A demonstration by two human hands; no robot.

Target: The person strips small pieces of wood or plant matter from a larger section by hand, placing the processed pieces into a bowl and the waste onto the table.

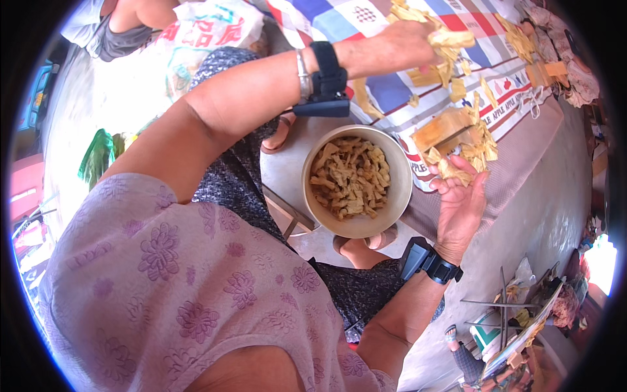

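My left hand (401,49) reaches across the patterned cloth with its fingers closed round a folded, pale yellow leafy strip (452,39). Palm up, my right hand (462,196) is at the cloth's near right edge, its fingers curled on a crumpled yellow piece (455,172). Just beyond those fingers lies a wooden block (443,128), with more yellow strips (482,144) heaped against its right side. Between my knees stands a round metal basin (309,199), holding many brownish-yellow twisted pieces (353,176).
The cloth (392,95) carries scattered yellow scraps. Another wooden block (555,69) lies at its far right, near a person in patterned clothing (562,39). A white plastic bag (212,32) stands far left, beside another person's leg (140,16). A wooden stool (287,212) is by the basin.
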